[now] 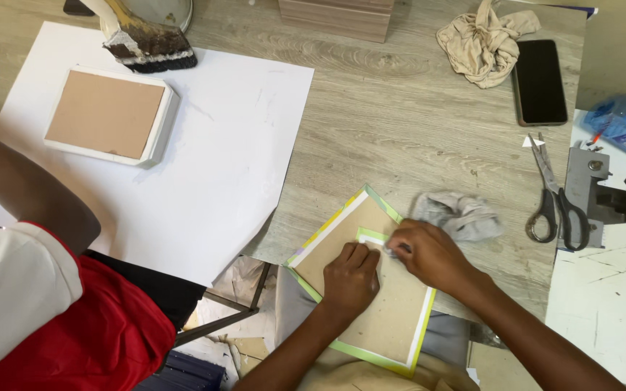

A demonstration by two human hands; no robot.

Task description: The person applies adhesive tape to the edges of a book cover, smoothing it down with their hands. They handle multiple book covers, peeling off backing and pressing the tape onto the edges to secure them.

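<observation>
A brown cardboard panel [393, 311] with a white and green border lies at the table's near edge, partly overhanging it. My left hand [351, 281] presses flat on the panel with its fingers curled. Just to the right, my right hand [429, 253] pinches a small white and green strip [372, 236] against the panel's upper part. The two hands almost touch. A crumpled grey cloth [461, 216] lies right behind my right hand.
Scissors [553, 197], a dark phone [539, 81] and a beige rag [483, 40] lie at the right. A white-framed brown board [110, 116] rests on a large white sheet [204, 159], with a paintbrush [143, 40] behind. Another person in red and white sits at the left.
</observation>
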